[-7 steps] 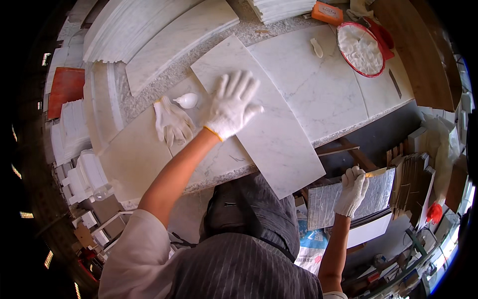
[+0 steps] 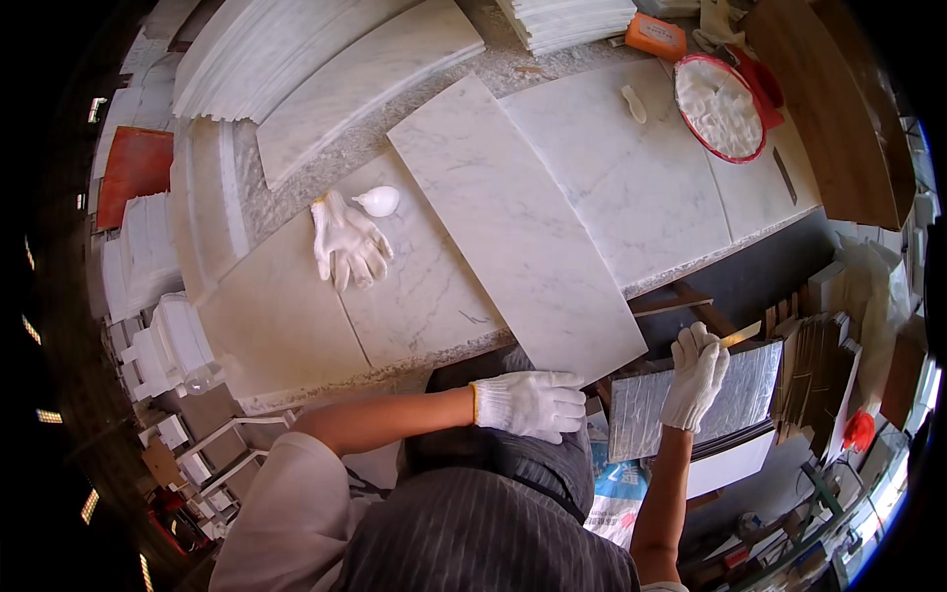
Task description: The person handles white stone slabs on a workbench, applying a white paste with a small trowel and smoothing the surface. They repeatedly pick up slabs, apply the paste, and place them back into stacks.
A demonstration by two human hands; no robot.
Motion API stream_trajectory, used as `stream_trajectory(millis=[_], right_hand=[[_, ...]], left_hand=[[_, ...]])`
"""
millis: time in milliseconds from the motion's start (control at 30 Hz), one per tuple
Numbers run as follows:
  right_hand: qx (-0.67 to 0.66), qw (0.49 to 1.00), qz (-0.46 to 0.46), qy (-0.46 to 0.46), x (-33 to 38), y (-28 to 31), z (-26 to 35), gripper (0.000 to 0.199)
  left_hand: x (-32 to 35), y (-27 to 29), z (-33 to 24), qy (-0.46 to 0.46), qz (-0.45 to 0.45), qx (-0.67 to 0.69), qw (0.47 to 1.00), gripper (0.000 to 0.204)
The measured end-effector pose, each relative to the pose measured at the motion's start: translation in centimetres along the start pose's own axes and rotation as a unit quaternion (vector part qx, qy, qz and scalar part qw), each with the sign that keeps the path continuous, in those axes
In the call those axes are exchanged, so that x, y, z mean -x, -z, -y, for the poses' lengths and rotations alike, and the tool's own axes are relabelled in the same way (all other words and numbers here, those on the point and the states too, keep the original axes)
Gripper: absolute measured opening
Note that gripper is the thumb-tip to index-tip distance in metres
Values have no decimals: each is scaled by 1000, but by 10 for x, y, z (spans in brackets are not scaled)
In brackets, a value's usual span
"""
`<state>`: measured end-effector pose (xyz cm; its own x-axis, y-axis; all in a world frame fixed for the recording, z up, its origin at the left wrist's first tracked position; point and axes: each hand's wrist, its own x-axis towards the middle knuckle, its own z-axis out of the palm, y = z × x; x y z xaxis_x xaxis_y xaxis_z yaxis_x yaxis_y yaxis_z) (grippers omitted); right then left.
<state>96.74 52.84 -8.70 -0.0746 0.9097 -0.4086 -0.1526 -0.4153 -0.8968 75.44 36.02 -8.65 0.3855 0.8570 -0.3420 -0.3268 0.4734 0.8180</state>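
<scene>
A long pale marble slab (image 2: 513, 217) lies slantwise over the larger marble slabs (image 2: 419, 286), its near end overhanging toward my body. My left hand (image 2: 533, 405), in a white knitted glove, is at that near end, fingers stretched out and seemingly against the edge. Away to the right, my gloved right hand (image 2: 696, 380) is closed round a thin yellowish flat strip (image 2: 740, 334) that sticks out past the fingers; its held end is hidden. A loose white glove (image 2: 347, 242) and a white bulb with a narrow tip (image 2: 379, 201) lie left of the slab.
At the far right sit a red-rimmed bowl of white paste (image 2: 720, 109), an orange box (image 2: 655, 37) and a small whitish spatula-like piece (image 2: 634, 104). Marble pieces (image 2: 286, 49) stack at the far left. A silvery wrapped panel (image 2: 641, 405) stands below my right hand.
My left hand has left the top of the slab and come down toward me to its near end. My right hand still holds the strip, now tilted a little more upward.
</scene>
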Motion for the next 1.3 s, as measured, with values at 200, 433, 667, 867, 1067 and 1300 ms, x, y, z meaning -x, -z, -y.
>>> stream_trajectory(millis=[200,433,667,867,1067,1300], right_hand=[[116,993,8,0,11,-13,-2,28],[187,979,66,56,13,-33,-1,28],[230,965,98,78,17,-42,5,26],[241,961,118,69,17,-51,10,23],[319,929,168,83,12,-50,4,16],[425,869,220,126,14,-66,18,14]], left_hand=[[72,9,-38,-76,-160,-618,766,30],[42,42,-61,13,-337,-700,630,59],[34,25,-31,-54,-273,-690,669,75],[77,-2,1,-84,-86,-672,731,46],[105,-5,1,133,-247,-476,834,24],[41,-19,-21,41,-525,-244,814,31]])
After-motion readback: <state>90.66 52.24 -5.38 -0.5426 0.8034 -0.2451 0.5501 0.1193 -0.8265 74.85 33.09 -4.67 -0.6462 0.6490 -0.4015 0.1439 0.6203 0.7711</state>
